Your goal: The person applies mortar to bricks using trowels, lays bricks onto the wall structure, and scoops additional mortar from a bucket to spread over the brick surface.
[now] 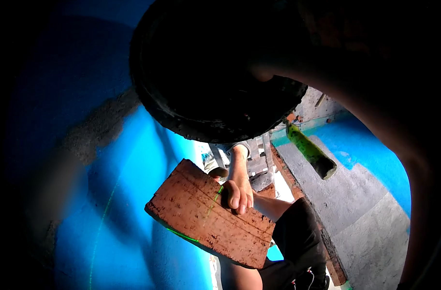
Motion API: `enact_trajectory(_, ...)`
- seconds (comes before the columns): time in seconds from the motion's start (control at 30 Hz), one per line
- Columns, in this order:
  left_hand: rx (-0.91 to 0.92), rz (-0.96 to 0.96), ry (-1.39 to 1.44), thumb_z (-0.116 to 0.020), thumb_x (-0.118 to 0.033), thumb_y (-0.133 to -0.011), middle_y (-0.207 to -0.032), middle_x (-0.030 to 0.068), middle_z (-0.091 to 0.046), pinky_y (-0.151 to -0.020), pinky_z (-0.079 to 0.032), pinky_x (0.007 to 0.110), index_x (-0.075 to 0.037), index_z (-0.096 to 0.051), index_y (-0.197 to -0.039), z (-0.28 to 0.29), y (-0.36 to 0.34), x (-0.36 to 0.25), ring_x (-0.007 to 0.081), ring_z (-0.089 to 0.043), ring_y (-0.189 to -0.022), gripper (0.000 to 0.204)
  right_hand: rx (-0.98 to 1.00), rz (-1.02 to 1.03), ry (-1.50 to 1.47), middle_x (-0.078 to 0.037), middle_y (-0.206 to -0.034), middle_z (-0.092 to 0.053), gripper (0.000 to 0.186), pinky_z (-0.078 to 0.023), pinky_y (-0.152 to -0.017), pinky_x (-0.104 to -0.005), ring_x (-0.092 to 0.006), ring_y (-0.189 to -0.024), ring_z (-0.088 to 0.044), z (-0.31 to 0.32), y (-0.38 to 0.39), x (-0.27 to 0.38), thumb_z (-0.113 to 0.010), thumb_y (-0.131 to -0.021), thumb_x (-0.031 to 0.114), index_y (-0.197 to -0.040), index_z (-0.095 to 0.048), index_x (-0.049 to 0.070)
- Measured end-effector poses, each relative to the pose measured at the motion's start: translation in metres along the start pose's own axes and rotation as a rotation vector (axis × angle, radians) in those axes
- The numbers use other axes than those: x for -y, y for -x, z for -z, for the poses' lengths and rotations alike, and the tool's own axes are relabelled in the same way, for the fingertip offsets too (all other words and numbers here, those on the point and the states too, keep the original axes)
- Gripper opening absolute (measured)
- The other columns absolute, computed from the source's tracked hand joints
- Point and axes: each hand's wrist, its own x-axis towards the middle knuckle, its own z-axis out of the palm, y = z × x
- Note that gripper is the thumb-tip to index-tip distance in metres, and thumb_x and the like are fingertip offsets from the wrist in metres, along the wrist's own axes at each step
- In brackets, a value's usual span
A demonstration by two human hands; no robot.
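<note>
Blocking the view, dark tub, right hand — grip too dim to tell, co-worker's hand clasping brick

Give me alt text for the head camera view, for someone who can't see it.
Another person's hand, reaching in from the far side, holds a tilted reddish-brown slab. A round black tub-like object fills the top, the wearer's shadowed right forearm extending toward it; a bright blue surface lies left.

The head-worn fisheye looks down past a near container.
</note>
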Motion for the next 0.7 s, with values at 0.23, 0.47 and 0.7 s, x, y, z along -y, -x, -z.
enact_trajectory(0.23, -0.001, -0.008, 0.008, -0.04, -0.036, -0.097, -0.095, 0.0132, -0.057, -0.084, -0.042, 0.039, -0.004, -0.05, -0.119, 0.0, 0.0, 0.001, 0.0262, -0.056, -0.086, 0.04, 0.03, -0.016, 0.004, -0.007, -0.075, -0.06, 0.027, -0.045, -0.048, -0.0252, -0.0154, -0.058, -0.055, -0.003, 0.0, 0.002, -0.049, -0.096, 0.03, -0.109, -0.057, 0.007)
enact_trajectory(0.47, 0.002, -0.022, -0.009, -0.04, -0.035, -0.097, -0.096, 0.0135, -0.057, -0.085, -0.042, 0.039, -0.004, -0.05, -0.119, 0.004, 0.0, -0.008, 0.0262, -0.056, -0.087, 0.039, 0.045, -0.012, 0.01, -0.006, -0.076, -0.061, 0.029, -0.045, -0.047, -0.0239, -0.0142, -0.058, -0.055, 0.003, -0.01, 0.004, -0.049, -0.097, 0.031, -0.111, -0.057, 0.008)
enact_trajectory(0.7, 0.019, -0.026, -0.049, -0.04, -0.034, -0.097, -0.097, 0.0137, -0.058, -0.085, -0.042, 0.038, -0.004, -0.05, -0.119, 0.0, 0.0, -0.013, 0.0262, -0.056, -0.088, 0.039, 0.107, -0.032, -0.061, -0.005, -0.077, -0.061, 0.03, -0.045, -0.047, -0.0226, -0.0129, -0.058, -0.055, 0.013, -0.013, -0.01, -0.048, -0.097, 0.032, -0.113, -0.057, 0.008)
